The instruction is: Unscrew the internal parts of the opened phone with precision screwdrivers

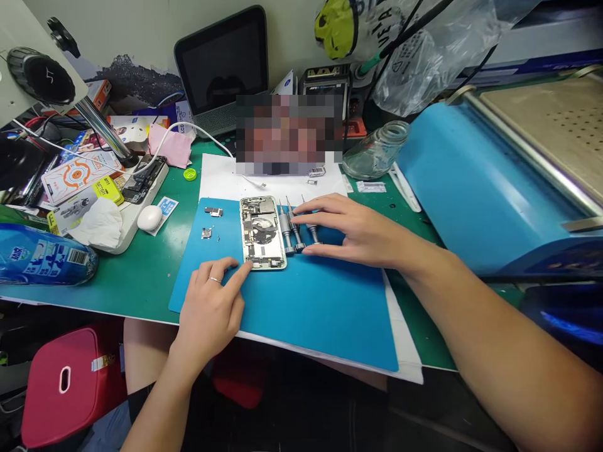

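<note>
An opened phone (264,235) with its inner parts bare lies on the blue work mat (320,314). At the phone's lower left corner is the index fingertip of my left hand (211,304), its other fingers loosely curled and no object showing in them. Three grey precision screwdrivers (286,229) lie side by side just right of the phone. Over them reaches my right hand (348,226), fingers spread, near the rightmost one; whether it touches is hard to make out. Left of the phone are small phone parts (213,212) and a tiny connector piece (206,233).
A white earbud case (149,218), a blue bottle (47,254) and stacked boxes crowd the left. Behind stand a dark-screened display (223,63) and a glass jar (375,150). A big blue machine (485,182) takes up the right side. A white cable (188,125) arches across the back.
</note>
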`<act>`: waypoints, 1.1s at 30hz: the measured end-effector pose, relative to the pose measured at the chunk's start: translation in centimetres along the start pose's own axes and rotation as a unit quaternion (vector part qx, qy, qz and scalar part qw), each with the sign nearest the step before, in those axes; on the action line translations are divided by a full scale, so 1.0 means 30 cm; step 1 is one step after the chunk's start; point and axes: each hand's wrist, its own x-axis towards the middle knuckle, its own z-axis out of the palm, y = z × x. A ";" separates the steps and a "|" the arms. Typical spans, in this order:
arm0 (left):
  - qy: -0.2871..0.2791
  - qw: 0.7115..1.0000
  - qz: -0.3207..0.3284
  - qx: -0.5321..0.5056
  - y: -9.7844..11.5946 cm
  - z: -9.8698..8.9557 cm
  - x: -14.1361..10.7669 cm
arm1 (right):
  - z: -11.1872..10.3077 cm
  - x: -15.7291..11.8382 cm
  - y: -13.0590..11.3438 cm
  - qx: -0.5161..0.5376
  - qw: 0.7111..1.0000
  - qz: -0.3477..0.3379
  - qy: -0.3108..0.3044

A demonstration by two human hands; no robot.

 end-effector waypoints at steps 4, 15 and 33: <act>0.012 0.999 -0.027 -0.035 0.004 -0.002 0.004 | -0.005 0.005 -0.013 0.000 0.999 -0.002 0.040; -0.039 0.999 0.013 0.030 0.022 -0.011 0.015 | 0.004 -0.006 0.004 -0.017 1.000 0.006 -0.023; -0.041 0.999 0.000 0.019 0.015 -0.018 0.016 | 0.009 0.002 0.023 -0.004 1.000 -0.010 -0.019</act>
